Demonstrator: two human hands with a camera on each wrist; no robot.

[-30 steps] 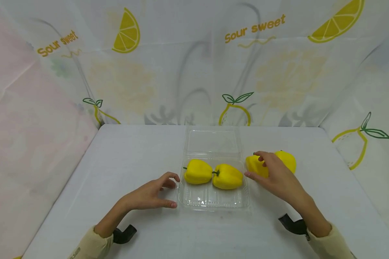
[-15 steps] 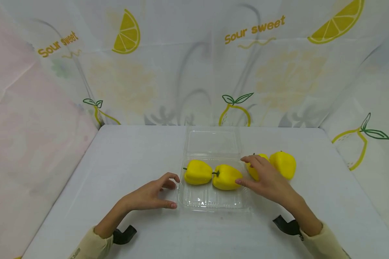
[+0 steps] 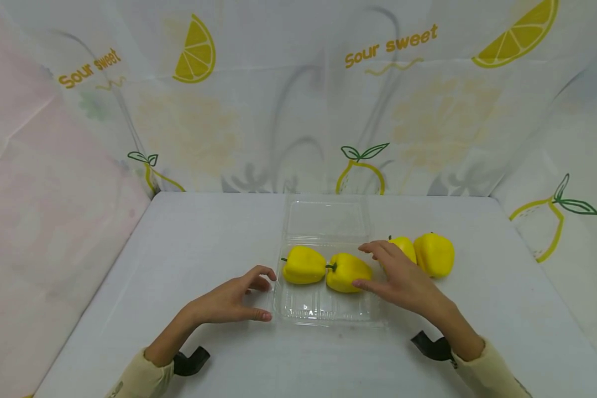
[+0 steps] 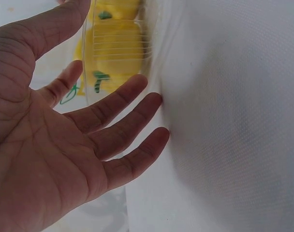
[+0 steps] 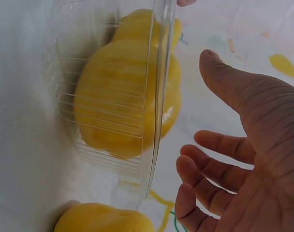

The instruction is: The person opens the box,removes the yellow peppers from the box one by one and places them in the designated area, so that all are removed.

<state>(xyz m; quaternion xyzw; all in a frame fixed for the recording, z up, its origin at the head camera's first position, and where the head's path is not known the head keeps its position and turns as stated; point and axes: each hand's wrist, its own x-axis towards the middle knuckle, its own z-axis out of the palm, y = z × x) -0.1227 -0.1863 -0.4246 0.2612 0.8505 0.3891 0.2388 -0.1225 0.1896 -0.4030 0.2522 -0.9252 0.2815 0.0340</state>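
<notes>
A clear plastic clamshell container [image 3: 328, 312] lies with its lid folded back in the middle of the table. Inside its base are two yellow bell peppers: the left one [image 3: 303, 265] and the right one [image 3: 347, 272], side by side with green stems. My left hand [image 3: 234, 298] rests by the container's left wall, fingers relaxed and spread, holding nothing. Over the container's right edge hovers my right hand [image 3: 403, 276], its fingers loosely bent and empty in the right wrist view. Part of the right pepper is behind its thumb.
Two more yellow bell peppers sit right of the container, one [image 3: 403, 247] partly hidden behind my right hand and another [image 3: 434, 254] beyond it. The raised lid [image 3: 326, 217] lies toward the back wall, a cloth [image 3: 298, 99] printed with lemons.
My right hand has moved left from the loose peppers at the right to the container's right edge, uncovering more of them. The left hand and the peppers have stayed in place.
</notes>
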